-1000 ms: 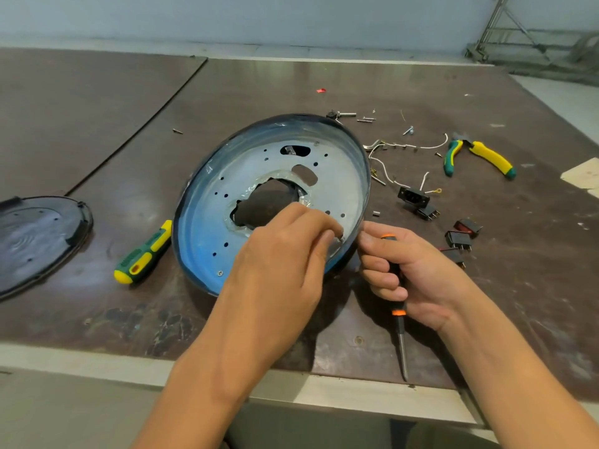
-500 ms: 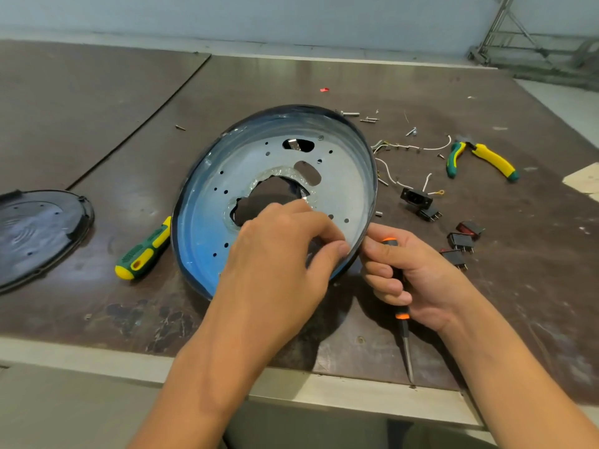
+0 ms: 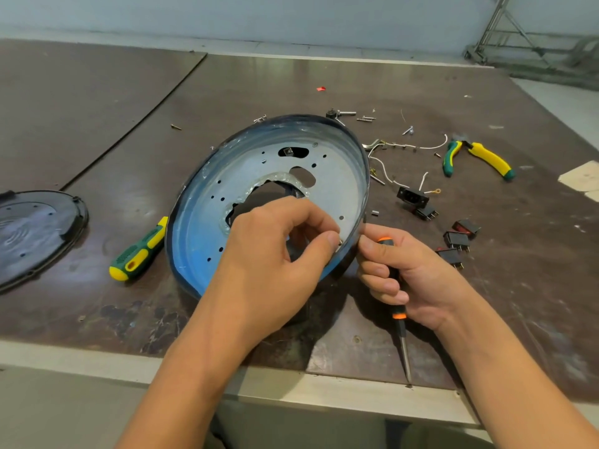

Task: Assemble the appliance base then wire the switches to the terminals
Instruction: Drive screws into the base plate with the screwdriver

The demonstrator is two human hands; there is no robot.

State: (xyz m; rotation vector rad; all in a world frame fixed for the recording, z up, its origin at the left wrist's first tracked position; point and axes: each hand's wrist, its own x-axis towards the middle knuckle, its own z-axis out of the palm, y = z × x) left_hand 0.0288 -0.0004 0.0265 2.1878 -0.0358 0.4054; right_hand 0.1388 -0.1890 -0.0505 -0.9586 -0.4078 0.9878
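round blue-tinted metal appliance base tilted up on dark worktop | left hand: fingers pinch its near-right rim | right hand: fingers grip black-and-orange screwdriver beside rim | black switches lying right

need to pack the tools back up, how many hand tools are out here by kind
screwdrivers: 2, the green-yellow screwdriver lying on the table and the orange-black screwdriver held in the right hand
pliers: 1
total: 3
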